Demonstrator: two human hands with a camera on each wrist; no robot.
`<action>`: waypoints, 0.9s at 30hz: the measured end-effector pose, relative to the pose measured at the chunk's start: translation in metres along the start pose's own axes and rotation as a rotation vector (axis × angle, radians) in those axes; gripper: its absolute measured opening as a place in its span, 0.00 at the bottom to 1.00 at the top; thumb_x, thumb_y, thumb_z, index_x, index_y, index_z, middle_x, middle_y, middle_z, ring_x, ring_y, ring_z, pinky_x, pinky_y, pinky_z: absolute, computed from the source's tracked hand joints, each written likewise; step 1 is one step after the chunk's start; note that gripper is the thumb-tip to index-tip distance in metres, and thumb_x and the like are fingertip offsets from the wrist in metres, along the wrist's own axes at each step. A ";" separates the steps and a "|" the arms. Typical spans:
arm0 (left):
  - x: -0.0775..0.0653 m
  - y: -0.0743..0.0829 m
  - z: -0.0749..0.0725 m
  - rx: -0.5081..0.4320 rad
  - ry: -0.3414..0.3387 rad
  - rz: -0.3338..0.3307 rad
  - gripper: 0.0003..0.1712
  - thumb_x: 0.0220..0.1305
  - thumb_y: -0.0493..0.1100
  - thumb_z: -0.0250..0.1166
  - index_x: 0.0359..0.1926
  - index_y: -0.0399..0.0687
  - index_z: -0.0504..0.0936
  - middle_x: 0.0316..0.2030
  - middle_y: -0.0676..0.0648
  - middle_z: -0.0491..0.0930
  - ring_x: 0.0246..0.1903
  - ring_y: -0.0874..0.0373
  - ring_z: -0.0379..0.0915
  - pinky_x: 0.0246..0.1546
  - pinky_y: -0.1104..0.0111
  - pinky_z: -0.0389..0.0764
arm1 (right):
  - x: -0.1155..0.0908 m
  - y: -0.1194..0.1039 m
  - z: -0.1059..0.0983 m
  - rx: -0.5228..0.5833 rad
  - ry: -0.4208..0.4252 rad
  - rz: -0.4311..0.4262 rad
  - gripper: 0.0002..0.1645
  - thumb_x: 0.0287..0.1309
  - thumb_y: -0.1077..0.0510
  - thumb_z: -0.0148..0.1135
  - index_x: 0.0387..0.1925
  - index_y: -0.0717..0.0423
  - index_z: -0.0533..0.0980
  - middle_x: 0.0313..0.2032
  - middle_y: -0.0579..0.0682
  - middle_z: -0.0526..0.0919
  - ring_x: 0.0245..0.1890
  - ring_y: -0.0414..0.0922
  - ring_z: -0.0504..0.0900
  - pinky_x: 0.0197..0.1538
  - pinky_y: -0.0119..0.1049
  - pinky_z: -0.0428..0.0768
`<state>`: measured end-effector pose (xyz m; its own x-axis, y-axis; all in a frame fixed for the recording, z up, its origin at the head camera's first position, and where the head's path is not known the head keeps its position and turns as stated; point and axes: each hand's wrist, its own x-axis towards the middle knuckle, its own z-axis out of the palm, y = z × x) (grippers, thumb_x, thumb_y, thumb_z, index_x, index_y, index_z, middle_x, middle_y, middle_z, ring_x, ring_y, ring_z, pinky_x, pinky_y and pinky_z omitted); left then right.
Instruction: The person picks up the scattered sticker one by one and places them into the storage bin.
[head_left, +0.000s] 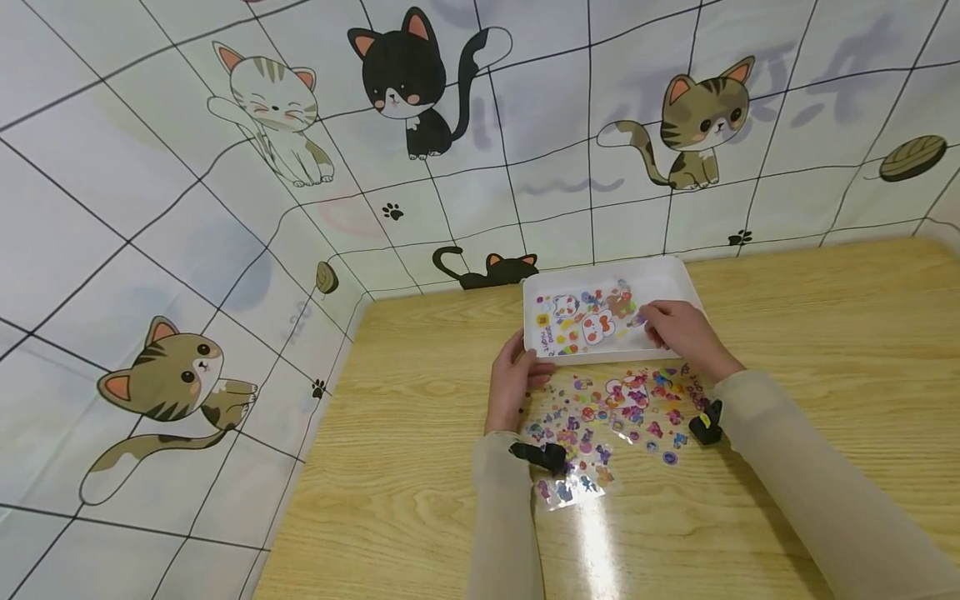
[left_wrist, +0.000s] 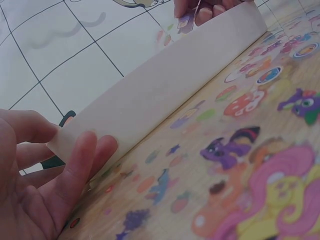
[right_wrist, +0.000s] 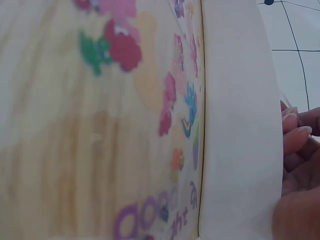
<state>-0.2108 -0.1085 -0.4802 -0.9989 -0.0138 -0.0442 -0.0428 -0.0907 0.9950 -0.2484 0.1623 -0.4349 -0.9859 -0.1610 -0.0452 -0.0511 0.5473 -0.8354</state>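
A shallow white tray (head_left: 678,283) stands on the table near the wall, with a clear sticker sheet (head_left: 597,327) of colourful characters inside. My left hand (head_left: 512,379) holds the tray's near left corner; in the left wrist view its fingers (left_wrist: 80,155) lie on both sides of that corner. Over the tray's right part, my right hand (head_left: 681,332) pinches the right edge of the sticker sheet. The left wrist view shows a bit of clear film (left_wrist: 186,22) at those fingertips. In the right wrist view, the tray wall (right_wrist: 240,120) hides part of the right hand (right_wrist: 302,160).
More clear sticker sheets (head_left: 630,400) lie overlapping on the wooden table (head_left: 420,433), right in front of the tray and beneath both forearms. A cloth (head_left: 555,192) with cat drawings and grid lines hangs behind and to the left. Light glares off the table's front part.
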 end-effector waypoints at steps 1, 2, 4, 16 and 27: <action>0.000 0.000 0.000 -0.002 0.000 0.000 0.24 0.66 0.45 0.50 0.63 0.57 0.63 0.53 0.45 0.71 0.36 0.47 0.78 0.34 0.61 0.80 | 0.000 0.000 0.000 -0.005 -0.002 0.003 0.33 0.63 0.37 0.36 0.31 0.62 0.73 0.21 0.53 0.73 0.20 0.47 0.68 0.25 0.37 0.69; 0.000 0.000 0.000 -0.004 -0.001 -0.001 0.25 0.66 0.44 0.50 0.63 0.56 0.63 0.53 0.45 0.71 0.36 0.47 0.78 0.34 0.61 0.80 | 0.001 0.000 0.000 -0.008 -0.005 0.007 0.32 0.63 0.38 0.37 0.30 0.62 0.73 0.20 0.53 0.73 0.20 0.47 0.68 0.25 0.37 0.68; 0.000 0.000 0.000 -0.007 -0.001 -0.002 0.25 0.66 0.44 0.50 0.63 0.56 0.63 0.53 0.45 0.71 0.36 0.47 0.78 0.34 0.61 0.80 | 0.002 0.000 0.000 -0.012 -0.009 0.015 0.31 0.63 0.41 0.38 0.27 0.63 0.72 0.19 0.53 0.72 0.19 0.47 0.68 0.25 0.37 0.68; -0.002 0.000 0.000 -0.008 -0.010 0.012 0.24 0.67 0.43 0.48 0.64 0.55 0.62 0.55 0.43 0.69 0.37 0.44 0.77 0.34 0.60 0.80 | 0.004 0.004 -0.001 -0.051 -0.108 0.003 0.21 0.62 0.47 0.48 0.45 0.58 0.74 0.30 0.55 0.77 0.28 0.49 0.71 0.29 0.37 0.71; 0.000 -0.001 0.000 -0.007 -0.010 0.012 0.25 0.66 0.44 0.49 0.64 0.56 0.62 0.56 0.46 0.68 0.36 0.48 0.78 0.34 0.61 0.80 | 0.001 -0.003 -0.003 -0.034 -0.095 0.035 0.23 0.64 0.46 0.42 0.40 0.60 0.74 0.29 0.56 0.76 0.27 0.50 0.71 0.29 0.38 0.71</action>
<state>-0.2105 -0.1081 -0.4812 -0.9995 -0.0053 -0.0315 -0.0308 -0.0972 0.9948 -0.2498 0.1627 -0.4310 -0.9677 -0.2177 -0.1272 -0.0237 0.5808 -0.8137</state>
